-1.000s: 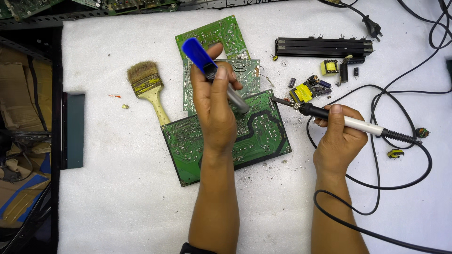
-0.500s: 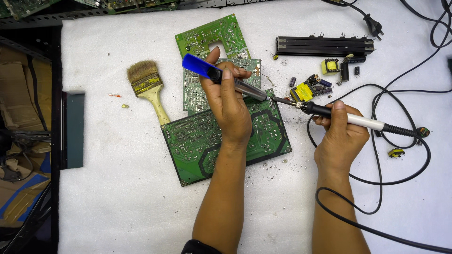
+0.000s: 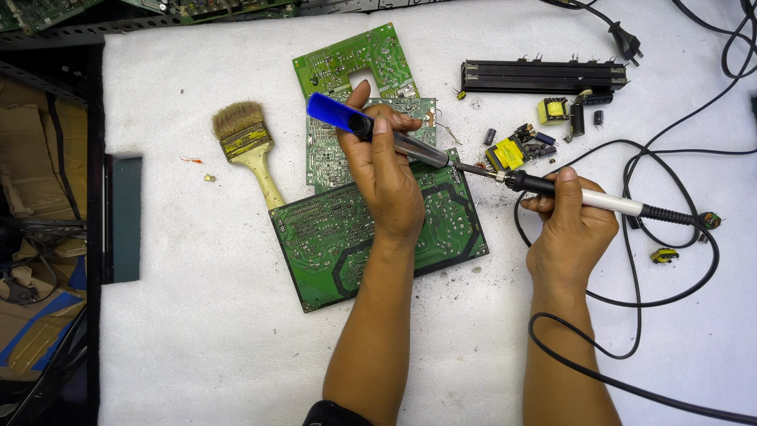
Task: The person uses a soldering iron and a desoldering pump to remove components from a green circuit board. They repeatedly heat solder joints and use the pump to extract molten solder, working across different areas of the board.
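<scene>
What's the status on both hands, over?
Left hand grips blue-handled desoldering pump. Right hand grips white-handled soldering iron. Tips meet at large green circuit board edge. Nothing blocking.

no packages, no labels, no signs, no screens in view

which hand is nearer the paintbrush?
Left. The left hand holds a blue desoldering pump just right of the paintbrush; the right hand is farther right, holding the soldering iron.
</scene>
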